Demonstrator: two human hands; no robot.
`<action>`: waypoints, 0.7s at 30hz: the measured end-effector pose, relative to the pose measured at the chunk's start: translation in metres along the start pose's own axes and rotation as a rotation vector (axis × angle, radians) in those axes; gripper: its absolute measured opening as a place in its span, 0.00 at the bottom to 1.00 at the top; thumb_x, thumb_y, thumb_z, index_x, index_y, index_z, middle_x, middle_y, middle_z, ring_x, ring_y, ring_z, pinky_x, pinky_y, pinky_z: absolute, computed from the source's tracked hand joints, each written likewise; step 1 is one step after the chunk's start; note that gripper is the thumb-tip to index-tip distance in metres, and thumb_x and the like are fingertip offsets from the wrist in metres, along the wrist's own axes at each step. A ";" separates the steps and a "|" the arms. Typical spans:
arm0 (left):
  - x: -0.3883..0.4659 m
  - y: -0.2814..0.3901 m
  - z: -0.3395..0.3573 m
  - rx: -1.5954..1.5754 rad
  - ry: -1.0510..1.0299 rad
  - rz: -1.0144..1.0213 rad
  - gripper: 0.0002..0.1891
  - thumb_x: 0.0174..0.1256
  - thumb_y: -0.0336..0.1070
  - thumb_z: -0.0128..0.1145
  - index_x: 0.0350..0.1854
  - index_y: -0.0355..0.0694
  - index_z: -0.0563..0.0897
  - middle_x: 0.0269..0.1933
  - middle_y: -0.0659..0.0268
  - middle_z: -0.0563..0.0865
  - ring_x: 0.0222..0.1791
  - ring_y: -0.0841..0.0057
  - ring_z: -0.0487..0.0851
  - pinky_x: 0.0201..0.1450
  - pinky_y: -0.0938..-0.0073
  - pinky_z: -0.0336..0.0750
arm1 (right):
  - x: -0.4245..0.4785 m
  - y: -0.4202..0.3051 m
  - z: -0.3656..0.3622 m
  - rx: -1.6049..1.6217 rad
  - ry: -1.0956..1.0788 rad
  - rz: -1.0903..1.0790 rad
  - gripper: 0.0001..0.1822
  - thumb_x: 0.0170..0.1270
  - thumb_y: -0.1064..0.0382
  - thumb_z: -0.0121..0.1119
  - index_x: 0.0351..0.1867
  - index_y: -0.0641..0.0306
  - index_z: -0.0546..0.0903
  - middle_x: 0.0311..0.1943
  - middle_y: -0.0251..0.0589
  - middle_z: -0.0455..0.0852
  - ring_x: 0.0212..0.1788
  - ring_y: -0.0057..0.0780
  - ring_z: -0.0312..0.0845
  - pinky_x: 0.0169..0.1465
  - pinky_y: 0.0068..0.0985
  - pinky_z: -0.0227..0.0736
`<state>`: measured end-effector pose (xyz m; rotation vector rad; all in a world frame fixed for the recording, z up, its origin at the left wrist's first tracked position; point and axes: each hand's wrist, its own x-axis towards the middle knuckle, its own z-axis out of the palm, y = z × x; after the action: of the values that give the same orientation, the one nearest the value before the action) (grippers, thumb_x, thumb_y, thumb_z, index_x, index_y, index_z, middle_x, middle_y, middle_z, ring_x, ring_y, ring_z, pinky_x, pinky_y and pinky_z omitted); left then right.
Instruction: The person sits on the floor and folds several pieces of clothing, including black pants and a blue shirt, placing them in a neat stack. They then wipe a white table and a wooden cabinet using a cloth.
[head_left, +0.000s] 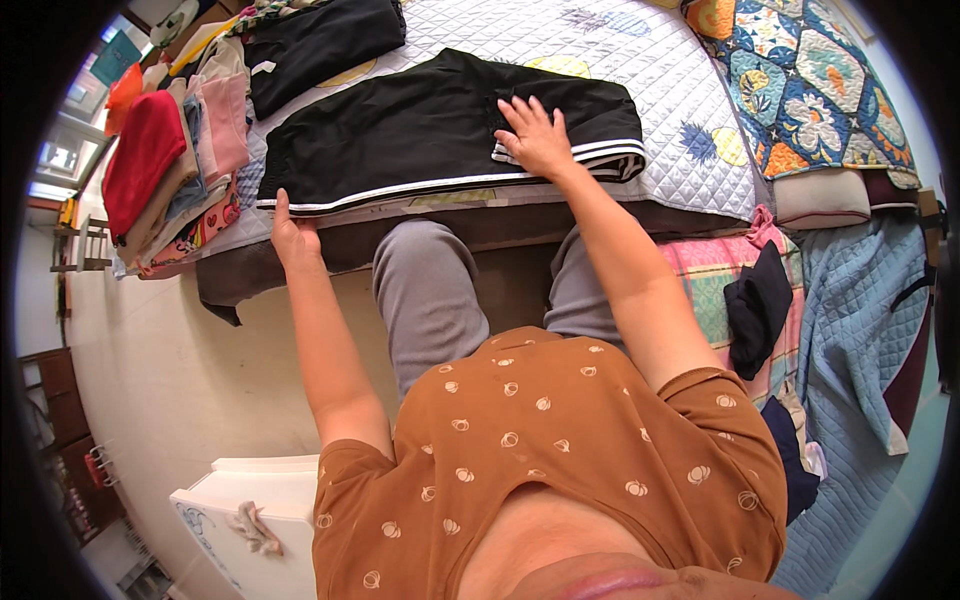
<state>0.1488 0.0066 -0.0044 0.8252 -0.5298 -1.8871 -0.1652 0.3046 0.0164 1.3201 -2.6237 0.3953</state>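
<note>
Black trousers (405, 135) with white side stripes lie lengthwise across the quilted bedspread in front of me. Their right end is folded back over itself, and a gathered edge shows on top of the fold. My right hand (536, 139) rests flat on this folded part, fingers spread. At the lower left corner, my left hand (296, 232) has its thumb at the striped edge and its fingers tucked below, pinching the cloth. Just beyond the left end lies a folded black garment (322, 49) with a small white tag.
A stack of folded clothes, red garment (146, 154) on top, stands at the bed's left corner. A patterned quilt (810, 90) covers the right end. Dark clothing (759, 307) lies on a plaid cloth (694, 285) at right. A white cabinet (255, 510) stands lower left.
</note>
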 end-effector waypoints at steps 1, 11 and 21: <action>0.011 0.003 -0.004 0.026 0.039 0.018 0.15 0.63 0.30 0.67 0.50 0.32 0.81 0.48 0.59 0.86 0.49 0.63 0.85 0.55 0.60 0.82 | 0.001 -0.005 0.007 0.017 -0.108 0.026 0.35 0.75 0.36 0.45 0.79 0.39 0.58 0.80 0.34 0.56 0.82 0.38 0.44 0.78 0.56 0.36; -0.028 -0.010 0.180 0.370 -0.379 0.699 0.16 0.57 0.21 0.67 0.48 0.33 0.79 0.45 0.64 0.84 0.39 0.77 0.83 0.47 0.74 0.79 | 0.004 0.031 -0.027 1.472 0.020 0.302 0.34 0.74 0.42 0.58 0.71 0.65 0.72 0.66 0.47 0.77 0.68 0.30 0.71 0.70 0.28 0.63; -0.216 -0.214 0.279 1.293 -1.079 1.015 0.17 0.52 0.37 0.72 0.43 0.38 0.82 0.37 0.57 0.87 0.37 0.60 0.86 0.42 0.63 0.78 | -0.033 0.116 -0.079 2.240 0.062 0.492 0.47 0.71 0.24 0.41 0.69 0.69 0.66 0.59 0.51 0.81 0.58 0.43 0.81 0.60 0.44 0.79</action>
<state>-0.1223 0.2963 0.1091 0.0164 -2.4014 -0.6761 -0.2365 0.4210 0.0644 0.3573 -1.3711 3.6158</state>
